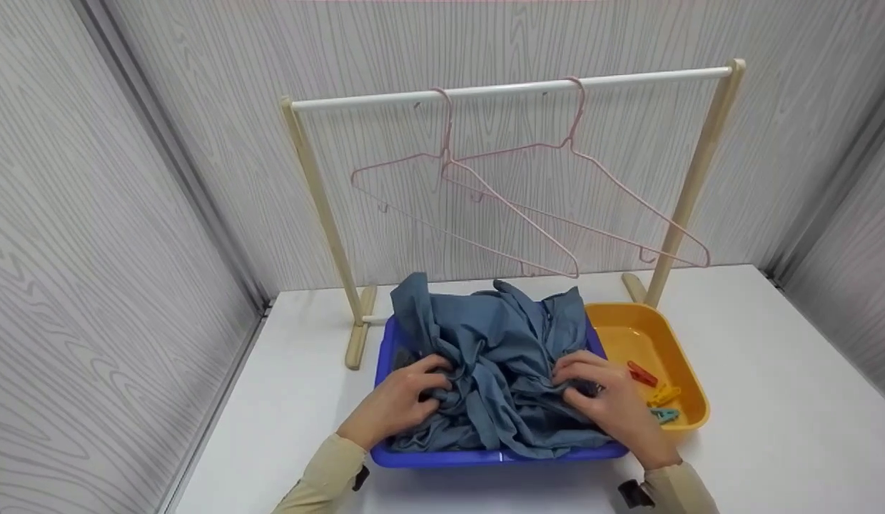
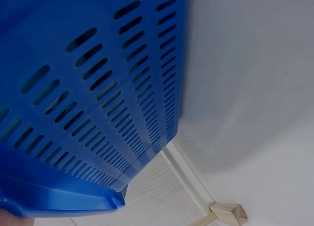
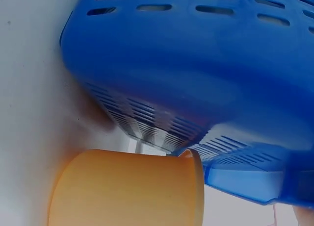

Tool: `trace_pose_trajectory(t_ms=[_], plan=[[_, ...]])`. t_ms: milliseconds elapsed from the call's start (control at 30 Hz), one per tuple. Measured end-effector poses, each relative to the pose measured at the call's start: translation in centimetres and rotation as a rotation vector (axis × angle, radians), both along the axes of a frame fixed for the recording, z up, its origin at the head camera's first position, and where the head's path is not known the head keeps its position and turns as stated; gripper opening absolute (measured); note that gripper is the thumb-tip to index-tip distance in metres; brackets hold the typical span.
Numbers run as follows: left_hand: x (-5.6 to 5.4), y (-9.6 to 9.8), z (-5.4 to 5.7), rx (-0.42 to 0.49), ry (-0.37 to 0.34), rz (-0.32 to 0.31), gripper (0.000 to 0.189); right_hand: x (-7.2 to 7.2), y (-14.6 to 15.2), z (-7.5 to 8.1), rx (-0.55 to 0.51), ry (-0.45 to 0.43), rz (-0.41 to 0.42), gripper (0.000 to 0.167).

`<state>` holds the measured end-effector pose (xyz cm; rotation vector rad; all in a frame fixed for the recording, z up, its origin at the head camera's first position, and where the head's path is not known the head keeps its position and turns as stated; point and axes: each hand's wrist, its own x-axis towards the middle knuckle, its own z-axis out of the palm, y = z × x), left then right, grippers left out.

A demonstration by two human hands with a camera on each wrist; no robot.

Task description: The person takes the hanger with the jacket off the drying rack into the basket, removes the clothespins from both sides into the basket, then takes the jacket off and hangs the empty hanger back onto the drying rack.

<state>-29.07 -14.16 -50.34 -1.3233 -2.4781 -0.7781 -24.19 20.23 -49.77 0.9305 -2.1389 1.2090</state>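
Observation:
A crumpled blue-grey garment (image 1: 496, 335) fills the blue basket (image 1: 442, 459) in the head view, its folds rising over the far rim. On its left side my left hand (image 1: 403, 400) grips a fold with curled fingers. My right hand (image 1: 610, 396) pinches the cloth on the opposite side, thumb and fingers bent around it. Darker fabric shows beneath the garment near both hands. The wrist views mostly show the basket's slotted walls (image 2: 113, 103), with only a sliver of the left hand (image 2: 14, 220) and of the right hand (image 3: 305, 215).
Behind the basket stands a wooden rack with a white rail (image 1: 514, 88), bearing two pink hangers (image 1: 510, 203) (image 1: 617, 189). An orange tub (image 1: 689, 371) stands against the basket's right side, holding a red clothespin (image 1: 642, 374), a yellow one (image 1: 664, 395) and a teal one (image 1: 664, 415).

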Motion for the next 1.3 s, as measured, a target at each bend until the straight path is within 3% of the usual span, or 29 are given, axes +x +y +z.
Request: trace_pose_trajectory(t_ms=[67, 367, 567, 833, 1100, 1300], plan=[[-0.2, 0.0, 0.0, 0.023, -0.008, 0.004, 0.025, 0.6, -0.4, 0.8, -0.001, -0.002, 0.017, 0.033], [-0.1, -0.3, 0.1, 0.09, -0.126, -0.015, 0.023, -0.7, 0.4, -0.8, 0.12, -0.103, 0.072, 0.032], [0.0, -0.4, 0.1, 0.116, -0.116, 0.0, 0.021, -0.7, 0.2, -0.4, 0.144, -0.151, 0.135, 0.027], [-0.1, -0.3, -0.1, 0.161, -0.088, 0.013, 0.022, -0.1, -1.6, -0.2, 0.204, -0.162, 0.233, 0.034], [-0.1, -0.6, -0.3, 0.176, -0.046, 0.054, 0.024, 0.2, -1.7, -0.2, 0.228, -0.14, 0.14, 0.037], [0.0, -0.9, -0.3, 0.222, -0.054, 0.054, 0.026, 0.9, -1.0, 1.0, 0.249, -0.159, 0.062, 0.028]])
